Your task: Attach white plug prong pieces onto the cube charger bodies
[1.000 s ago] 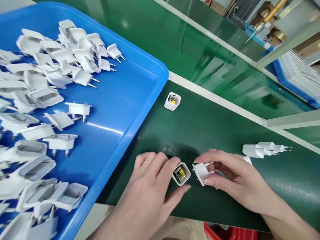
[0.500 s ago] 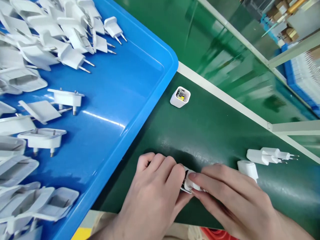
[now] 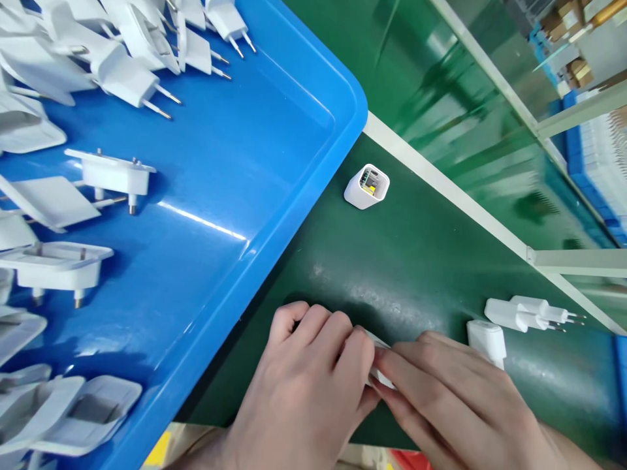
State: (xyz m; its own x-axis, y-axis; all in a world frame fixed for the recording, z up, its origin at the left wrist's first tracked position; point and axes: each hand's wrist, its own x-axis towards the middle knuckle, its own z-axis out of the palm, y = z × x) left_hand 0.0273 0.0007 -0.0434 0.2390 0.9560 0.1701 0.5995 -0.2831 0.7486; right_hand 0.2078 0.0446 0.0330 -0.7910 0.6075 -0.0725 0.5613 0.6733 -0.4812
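White charger piece [image 3: 384, 378], mostly hidden | lies between our left hand [image 3: 304, 372] and right hand [image 3: 455, 385], touching both, neither clearly nearer | both pinched narrow on it | long axis: we cannot tell | open-ended charger housing [image 3: 356, 192]: beyond our left hand, well apart

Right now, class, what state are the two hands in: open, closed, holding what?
Left hand: closed, holding a mostly hidden white charger.
Right hand: closed, holding that charger's other end.
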